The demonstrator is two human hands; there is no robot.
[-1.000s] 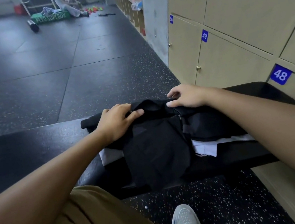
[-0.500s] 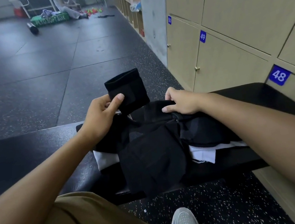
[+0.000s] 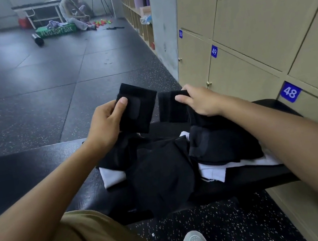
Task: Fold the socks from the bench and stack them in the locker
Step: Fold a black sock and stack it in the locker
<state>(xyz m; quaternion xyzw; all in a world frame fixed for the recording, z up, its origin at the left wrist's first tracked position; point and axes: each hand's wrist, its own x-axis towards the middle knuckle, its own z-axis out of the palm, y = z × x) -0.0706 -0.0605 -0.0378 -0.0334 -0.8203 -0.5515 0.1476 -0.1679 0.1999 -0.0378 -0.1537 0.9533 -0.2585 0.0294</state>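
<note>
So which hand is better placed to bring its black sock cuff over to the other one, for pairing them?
Probably the left hand. Its sock is lifted free above the bench, while the right hand grips a sock trailing down to the pile.

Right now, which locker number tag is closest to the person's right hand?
Tag 48, on the door just beyond the bench end, right of the right hand. Tags 49 and 50 sit farther down the row.
</note>
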